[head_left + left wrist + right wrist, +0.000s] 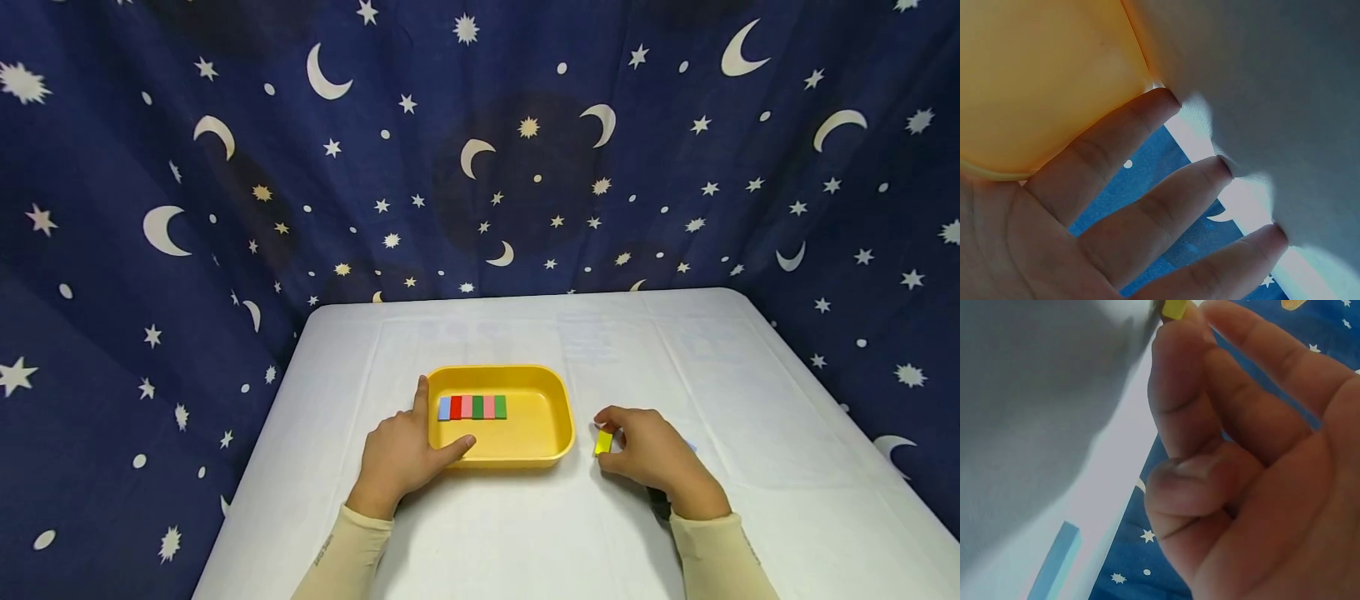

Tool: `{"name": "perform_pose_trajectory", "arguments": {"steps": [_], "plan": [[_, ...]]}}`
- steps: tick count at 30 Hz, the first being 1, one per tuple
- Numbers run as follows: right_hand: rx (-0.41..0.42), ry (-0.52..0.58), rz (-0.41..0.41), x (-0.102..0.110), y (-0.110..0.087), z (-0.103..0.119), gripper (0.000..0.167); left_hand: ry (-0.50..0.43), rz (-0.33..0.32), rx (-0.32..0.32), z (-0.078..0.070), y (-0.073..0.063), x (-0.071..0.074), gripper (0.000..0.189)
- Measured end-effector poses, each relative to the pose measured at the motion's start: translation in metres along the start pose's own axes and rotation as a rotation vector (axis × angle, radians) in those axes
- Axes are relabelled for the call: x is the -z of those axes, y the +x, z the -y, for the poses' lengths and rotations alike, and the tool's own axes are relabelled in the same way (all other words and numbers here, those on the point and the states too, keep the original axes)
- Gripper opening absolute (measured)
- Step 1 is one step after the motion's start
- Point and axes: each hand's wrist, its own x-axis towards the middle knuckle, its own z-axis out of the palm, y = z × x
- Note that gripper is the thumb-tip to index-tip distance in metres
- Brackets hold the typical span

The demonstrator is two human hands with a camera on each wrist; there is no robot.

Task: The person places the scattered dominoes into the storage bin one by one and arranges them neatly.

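Observation:
My left hand [401,450] rests against the left side of a yellow tray [555,408], index finger along the rim and thumb over the near edge. In the left wrist view its fingers [1154,209] are straight, tips on the white surface, beside the tray wall [1041,81]. Inside the tray lies a row of coloured tiles [472,407]: light blue, red, pink and green. To the tray's right, my right hand [652,450] pinches a yellow tile [603,442] between thumb and fingers, close to the table. The right wrist view shows only a bit of this yellow tile [1174,309].
A light-blue piece [692,447] lies by the right hand, mostly hidden; a light-blue block [1057,562] shows in the right wrist view. Something dark [658,504] is partly visible under the right wrist. A dark blue curtain [480,150] surrounds the white table [480,533].

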Motion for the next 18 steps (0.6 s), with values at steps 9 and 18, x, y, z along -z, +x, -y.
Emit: {"name": "perform_pose_trajectory", "arguments": {"steps": [9,18], "plan": [[-0.036,0.061,0.076,0.01,0.011,0.004,0.056,-0.002,-0.011,-0.006,0.001,0.001,0.001,0.141],[0.019,0.015,0.074,0.024,0.033,0.014,0.051,-0.009,-0.002,0.006,0.001,0.001,0.001,0.141]]}}
